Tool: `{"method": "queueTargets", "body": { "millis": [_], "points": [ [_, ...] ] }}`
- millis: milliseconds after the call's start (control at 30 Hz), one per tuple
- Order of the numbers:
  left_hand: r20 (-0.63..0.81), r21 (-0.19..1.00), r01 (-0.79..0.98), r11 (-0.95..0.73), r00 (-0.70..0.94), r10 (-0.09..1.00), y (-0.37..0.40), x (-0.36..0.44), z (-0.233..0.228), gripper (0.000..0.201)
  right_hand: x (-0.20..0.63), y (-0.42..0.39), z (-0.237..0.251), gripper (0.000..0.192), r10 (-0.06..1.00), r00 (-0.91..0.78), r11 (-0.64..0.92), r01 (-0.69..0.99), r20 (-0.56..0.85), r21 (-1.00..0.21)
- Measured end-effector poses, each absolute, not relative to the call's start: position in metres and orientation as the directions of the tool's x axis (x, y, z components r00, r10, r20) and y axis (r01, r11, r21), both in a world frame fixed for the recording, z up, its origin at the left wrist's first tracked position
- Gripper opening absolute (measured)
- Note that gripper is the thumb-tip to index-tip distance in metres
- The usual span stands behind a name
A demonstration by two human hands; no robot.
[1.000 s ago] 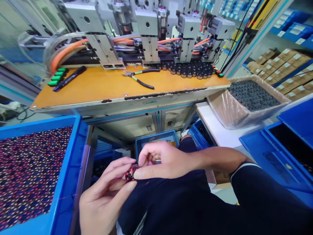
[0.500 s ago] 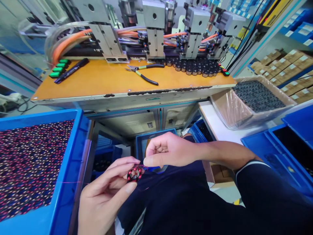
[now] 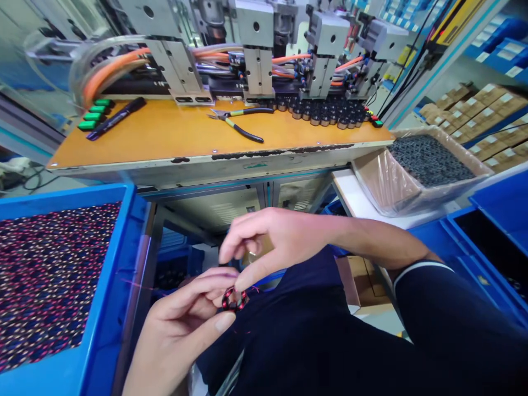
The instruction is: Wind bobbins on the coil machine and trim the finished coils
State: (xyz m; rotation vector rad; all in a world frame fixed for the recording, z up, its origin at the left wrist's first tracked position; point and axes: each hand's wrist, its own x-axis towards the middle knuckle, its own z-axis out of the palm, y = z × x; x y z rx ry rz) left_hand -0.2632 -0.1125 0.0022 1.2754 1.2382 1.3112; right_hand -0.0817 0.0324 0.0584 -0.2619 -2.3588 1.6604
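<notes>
Before the orange-topped table (image 3: pixel 173 129), the left hand (image 3: pixel 183 319) pinched a small red-and-black wire-wound ring (image 3: pixel 242 303); the right hand (image 3: pixel 284 242), thumb and fingers parted, hovered beside it; black-and-yellow pliers (image 3: pixel 225 116) lay on the table.

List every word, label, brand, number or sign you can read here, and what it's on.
No text is legible.
Marker: white lettering, too small to read.
Cartons at right: pale labels, too blurred.
Blue shelf bins, top right: white labels, too blurred.
Machine rail: white marks, too small.
Bench, front edge: green mark, unclear.
Wound ring in left hand: no lettering visible.
</notes>
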Motion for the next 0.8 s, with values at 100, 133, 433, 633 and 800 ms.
{"method": "queueTargets", "body": {
  "millis": [100, 133, 433, 633, 800],
  "points": [
    [0.07, 0.997, -0.024, -0.07, -0.02, 0.997, -0.113, -0.259, 0.002, 0.023, -0.102, 0.035, 0.058, 0.02, 0.07, -0.988, 0.377, -0.1, 0.136, -0.921],
    [0.061, 0.998, -0.03, -0.062, -0.022, 0.998, -0.114, -0.258, 0.002, 0.023, -0.107, 0.034, 0.057, 0.015, 0.027, -0.993, 0.359, -0.097, 0.115, -0.928],
    [0.086, 0.996, -0.01, -0.09, -0.198, 0.976, -0.127, -0.266, -0.003, 0.029, -0.095, 0.008, 0.058, 0.017, 0.403, -0.914, 0.284, 0.068, 0.055, -0.956],
    [0.093, 0.994, -0.034, -0.101, -0.189, 0.978, -0.127, -0.265, -0.004, 0.026, -0.084, -0.002, 0.068, 0.011, 0.458, -0.871, 0.061, 0.228, -0.176, -0.972],
    [0.091, 0.995, -0.025, -0.096, -0.161, 0.983, -0.127, -0.264, 0.001, 0.028, -0.088, 0.0, 0.081, 0.007, 0.379, -0.889, 0.181, 0.345, -0.258, -0.921]
  ]
}}
